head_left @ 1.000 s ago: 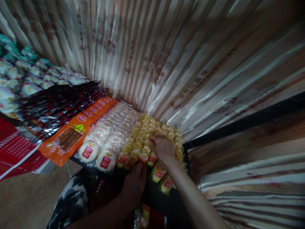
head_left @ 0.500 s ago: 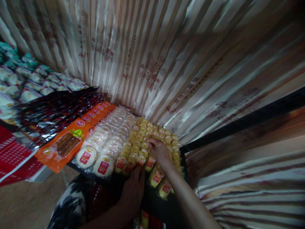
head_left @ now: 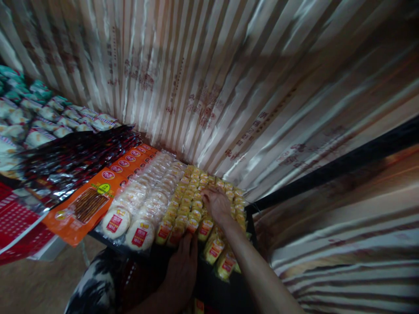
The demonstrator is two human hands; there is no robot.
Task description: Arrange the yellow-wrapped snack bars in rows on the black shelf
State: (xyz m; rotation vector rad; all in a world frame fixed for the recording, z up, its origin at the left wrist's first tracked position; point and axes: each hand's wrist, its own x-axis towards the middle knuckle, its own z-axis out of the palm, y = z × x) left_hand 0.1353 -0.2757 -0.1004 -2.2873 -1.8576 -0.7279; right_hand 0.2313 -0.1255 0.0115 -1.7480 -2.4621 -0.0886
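1. The right hand (head_left: 216, 204) lies palm down, just right of the frame's centre, on the rows of small yellow packets (head_left: 191, 196). Its fingers are bent onto the packets; whether they pinch one cannot be told.
2. The left hand (head_left: 181, 270), at lower centre, is flat with its fingers stretched out and together. The fingertips touch the near ends of the yellow packets at the front edge of the dark shelf (head_left: 209, 279). It holds nothing.
3. The yellow packets stand in tight rows running from the shelf's front edge toward the back. A few of them, below the right wrist, lean out over the front edge.
4. Just left of them lie rows of round white cakes (head_left: 131, 220) in clear wrap with red labels.
5. Further left are orange packets (head_left: 88, 203), then dark red glossy packets (head_left: 72, 157), and in the upper left of the frame green-and-white packets (head_left: 39, 117).
6. A striped shiny curtain (head_left: 229, 78) fills the upper half of the frame behind the shelf.
7. At lower left, a black-and-white patterned garment (head_left: 94, 283) shows.
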